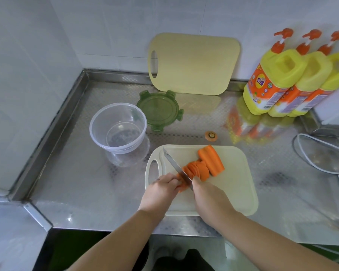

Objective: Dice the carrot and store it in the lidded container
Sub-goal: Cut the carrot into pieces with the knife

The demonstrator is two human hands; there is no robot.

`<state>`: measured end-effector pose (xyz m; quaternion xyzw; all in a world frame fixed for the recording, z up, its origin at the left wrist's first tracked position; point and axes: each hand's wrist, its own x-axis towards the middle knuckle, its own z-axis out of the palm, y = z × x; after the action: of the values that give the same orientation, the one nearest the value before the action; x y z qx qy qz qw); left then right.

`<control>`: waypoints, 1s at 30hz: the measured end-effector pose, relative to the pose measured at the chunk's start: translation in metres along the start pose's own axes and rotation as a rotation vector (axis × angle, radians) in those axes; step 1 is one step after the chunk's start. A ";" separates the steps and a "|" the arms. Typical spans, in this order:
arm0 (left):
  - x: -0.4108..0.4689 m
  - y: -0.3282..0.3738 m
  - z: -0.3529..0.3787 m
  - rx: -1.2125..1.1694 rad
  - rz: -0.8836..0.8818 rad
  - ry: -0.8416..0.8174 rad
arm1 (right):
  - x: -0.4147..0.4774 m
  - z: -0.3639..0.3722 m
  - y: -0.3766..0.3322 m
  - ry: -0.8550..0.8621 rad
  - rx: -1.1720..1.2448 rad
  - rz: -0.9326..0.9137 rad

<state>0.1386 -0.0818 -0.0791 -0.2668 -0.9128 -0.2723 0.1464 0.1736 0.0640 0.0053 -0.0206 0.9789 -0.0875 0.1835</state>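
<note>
- One stainless-steel bench (86,182) carries everything we see.
- There are two cutting boards. The pale yellow plastic board (194,63) leans on the wall at the bench's back edge. The cream plastic board (233,182) lies flat at the front edge. If it slides on the slick steel under a hard stroke, the cut would wander.
- Three yellow detergent bottles with orange pump tops (282,75) stand in the back right corner.
- One clear round plastic container (118,128) sits empty toward the bench's left edge. One green round clip-on lid (158,109) lies just beside it, on the back side.
- We count two hands. The right hand (209,196) is clenched round the handle of one steel knife (176,167), and the handle itself is hidden. The left hand (160,190) curls its fingers over the carrot's end.
- The orange carrot (210,161) lies on the cream board in three parts. We see one thick chunk, one fan of thin slices (194,170) and one short stub (182,185) under the left hand.
- The blade stands right against those fingertips. As the stub shrinks, we judge a nick likely unless they tuck back.
- So far we see only rounds, no dice, and loose slices could roll off.
- One cut carrot top (210,135) lies on the bench behind the cream board.
</note>
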 end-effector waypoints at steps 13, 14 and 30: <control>0.000 0.001 -0.004 -0.032 -0.041 -0.026 | 0.011 -0.004 0.019 0.046 0.273 0.095; -0.001 0.001 -0.004 -0.018 -0.043 -0.025 | 0.008 -0.005 0.019 0.067 0.237 0.078; -0.001 0.003 -0.005 -0.008 -0.049 -0.030 | -0.013 -0.006 0.000 0.022 0.030 -0.003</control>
<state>0.1413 -0.0828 -0.0744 -0.2490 -0.9202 -0.2752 0.1247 0.1833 0.0657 0.0155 -0.0185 0.9794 -0.1028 0.1729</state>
